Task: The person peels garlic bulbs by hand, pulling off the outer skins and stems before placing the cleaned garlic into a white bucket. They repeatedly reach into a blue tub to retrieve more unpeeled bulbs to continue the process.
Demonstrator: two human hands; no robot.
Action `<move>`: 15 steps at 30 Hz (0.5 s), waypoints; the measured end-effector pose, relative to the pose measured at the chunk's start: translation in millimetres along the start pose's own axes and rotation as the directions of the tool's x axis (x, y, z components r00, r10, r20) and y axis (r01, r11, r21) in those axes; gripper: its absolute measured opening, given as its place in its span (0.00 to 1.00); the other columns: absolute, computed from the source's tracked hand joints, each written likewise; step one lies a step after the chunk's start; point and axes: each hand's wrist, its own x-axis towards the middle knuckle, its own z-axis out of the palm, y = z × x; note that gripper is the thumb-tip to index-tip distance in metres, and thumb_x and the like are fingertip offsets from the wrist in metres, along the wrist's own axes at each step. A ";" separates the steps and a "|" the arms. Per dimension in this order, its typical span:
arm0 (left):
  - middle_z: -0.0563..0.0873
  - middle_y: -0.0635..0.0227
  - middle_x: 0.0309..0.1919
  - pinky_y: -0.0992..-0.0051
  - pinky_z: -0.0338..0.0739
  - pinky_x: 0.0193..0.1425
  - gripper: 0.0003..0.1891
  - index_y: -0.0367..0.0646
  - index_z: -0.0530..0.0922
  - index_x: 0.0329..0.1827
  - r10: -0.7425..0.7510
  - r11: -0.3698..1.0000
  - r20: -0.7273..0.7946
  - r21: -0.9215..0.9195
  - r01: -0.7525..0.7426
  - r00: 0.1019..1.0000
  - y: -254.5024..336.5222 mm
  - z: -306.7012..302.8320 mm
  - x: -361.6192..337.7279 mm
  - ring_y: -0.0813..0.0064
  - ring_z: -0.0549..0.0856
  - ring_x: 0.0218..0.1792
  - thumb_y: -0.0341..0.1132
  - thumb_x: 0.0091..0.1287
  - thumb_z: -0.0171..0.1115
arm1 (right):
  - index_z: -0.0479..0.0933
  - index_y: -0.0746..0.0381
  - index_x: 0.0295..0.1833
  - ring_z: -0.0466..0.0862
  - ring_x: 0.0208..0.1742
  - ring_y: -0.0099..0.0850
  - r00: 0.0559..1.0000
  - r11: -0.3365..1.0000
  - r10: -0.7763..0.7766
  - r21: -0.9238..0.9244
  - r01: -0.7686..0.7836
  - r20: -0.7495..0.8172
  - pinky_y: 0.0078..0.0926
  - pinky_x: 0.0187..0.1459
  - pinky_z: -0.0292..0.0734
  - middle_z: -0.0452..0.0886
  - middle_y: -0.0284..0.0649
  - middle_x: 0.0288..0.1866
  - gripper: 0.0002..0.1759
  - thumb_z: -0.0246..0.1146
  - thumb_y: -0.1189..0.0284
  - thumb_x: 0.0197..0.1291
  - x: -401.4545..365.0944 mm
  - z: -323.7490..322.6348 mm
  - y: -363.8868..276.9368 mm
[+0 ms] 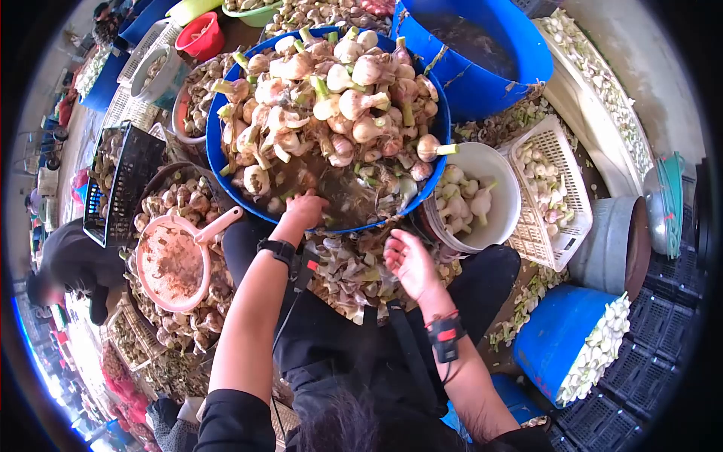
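A large blue tub (219, 169) in front of me is heaped with garlic bulbs (282, 120), and murky water shows at its near side. My left hand (303, 209) reaches over the near rim to this water, fingers apart, with nothing visible in them; the fingertips are partly hidden. Above a pile of loose garlic skins (346, 271), my right hand (408, 262) is turned palm up with loosely curled fingers and nothing in it. Close beside it stands a white bucket (506, 197) holding cleaned garlic bulbs (461, 200).
A pink long-handled dipper (173, 264) lies on more garlic at my left. On the right are a cream plastic basket (553, 245), a metal bucket (606, 241) and a blue bucket (546, 339) of garlic. Another blue tub (527, 45) stands behind. A person (79, 260) bends over at left.
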 end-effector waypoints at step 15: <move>0.84 0.66 0.40 0.80 0.76 0.46 0.13 0.33 0.77 0.49 -0.037 -0.046 -0.336 -0.940 -0.337 0.941 57.5 -31.7 -100.6 0.81 0.82 0.40 0.26 0.62 0.60 | 0.65 0.59 0.61 0.73 0.56 0.36 0.673 0.363 -0.504 -0.575 0.733 0.541 0.31 0.58 0.69 0.69 0.43 0.55 0.38 0.75 0.74 0.42 22.9 62.3 16.9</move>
